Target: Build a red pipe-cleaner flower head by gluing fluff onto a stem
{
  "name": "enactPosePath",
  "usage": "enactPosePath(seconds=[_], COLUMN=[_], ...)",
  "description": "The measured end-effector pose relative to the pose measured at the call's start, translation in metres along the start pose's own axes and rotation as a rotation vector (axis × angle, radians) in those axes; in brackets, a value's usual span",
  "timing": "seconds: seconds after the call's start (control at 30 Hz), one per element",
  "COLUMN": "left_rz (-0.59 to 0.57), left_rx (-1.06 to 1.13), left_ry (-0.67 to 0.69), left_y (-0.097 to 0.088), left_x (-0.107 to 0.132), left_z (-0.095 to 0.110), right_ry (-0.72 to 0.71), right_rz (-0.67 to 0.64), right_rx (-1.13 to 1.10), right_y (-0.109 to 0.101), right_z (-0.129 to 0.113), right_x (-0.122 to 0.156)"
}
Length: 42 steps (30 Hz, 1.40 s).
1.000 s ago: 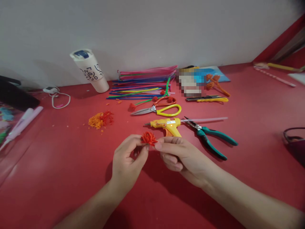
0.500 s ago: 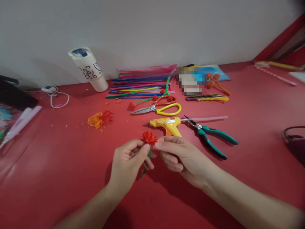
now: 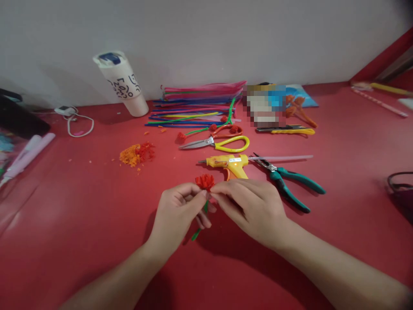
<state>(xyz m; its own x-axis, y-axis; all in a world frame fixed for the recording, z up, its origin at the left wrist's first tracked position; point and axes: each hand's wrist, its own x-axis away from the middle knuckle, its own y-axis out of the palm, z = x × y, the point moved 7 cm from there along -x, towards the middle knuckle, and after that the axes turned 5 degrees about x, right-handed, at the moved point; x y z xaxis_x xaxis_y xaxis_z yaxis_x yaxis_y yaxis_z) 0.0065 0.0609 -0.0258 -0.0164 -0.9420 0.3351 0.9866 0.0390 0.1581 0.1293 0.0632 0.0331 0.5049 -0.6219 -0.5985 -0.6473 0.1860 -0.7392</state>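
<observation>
Jutting above left grip [image 3: 175,212]: red flower [image 3: 204,181]

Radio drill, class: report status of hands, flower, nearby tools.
Left hand pinching red flower, green stem below. Right hand pinched at flower's lower edge. Glue gun lying just beyond.

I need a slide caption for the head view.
Left hand and right hand hold a red flower with a green stem near a glue gun.

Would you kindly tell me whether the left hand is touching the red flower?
Touching: the head view shows the left hand pinching the red flower at its base.
</observation>
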Motion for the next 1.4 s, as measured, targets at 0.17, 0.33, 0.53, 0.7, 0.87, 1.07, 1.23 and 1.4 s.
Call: enactPosePath(seconds=[0.17,0.33,0.53,0.7,0.87,1.07,1.23,1.4], left_rz=[0.023,0.034,0.029,0.04,0.063,0.043,0.011,-0.004], left_rx=[-0.156,-0.313,-0.401,-0.381,-0.539,-0.432,-0.134,0.0], left_ry=[0.065,0.181,0.255,0.225,0.349,0.27,0.051,0.059], left_y=[0.0,-0.001,0.0,-0.002,0.001,0.0,-0.004,-0.004], left_x=[0.004,0.008,0.007,0.007,0.01,0.007,0.001,0.0], left_z=[0.007,0.013,0.015,0.014,0.02,0.016,0.002,0.002], right_ry=[0.1,0.116,0.084,0.092,0.076,0.107,0.32,0.338], right_rz=[-0.049,-0.09,-0.063,-0.013,-0.018,-0.047,0.001,-0.011], right_rx=[0.079,0.128,0.141,0.043,0.062,0.014,-0.076,-0.106], right_y=[-0.001,0.0,0.0,-0.006,-0.006,-0.005,-0.02,-0.022], right_z=[0.005,0.006,0.001,0.002,0.001,0.001,0.016,0.017], right_x=[-0.001,-0.002,-0.001,0.0,0.0,-0.003,-0.004,-0.006])
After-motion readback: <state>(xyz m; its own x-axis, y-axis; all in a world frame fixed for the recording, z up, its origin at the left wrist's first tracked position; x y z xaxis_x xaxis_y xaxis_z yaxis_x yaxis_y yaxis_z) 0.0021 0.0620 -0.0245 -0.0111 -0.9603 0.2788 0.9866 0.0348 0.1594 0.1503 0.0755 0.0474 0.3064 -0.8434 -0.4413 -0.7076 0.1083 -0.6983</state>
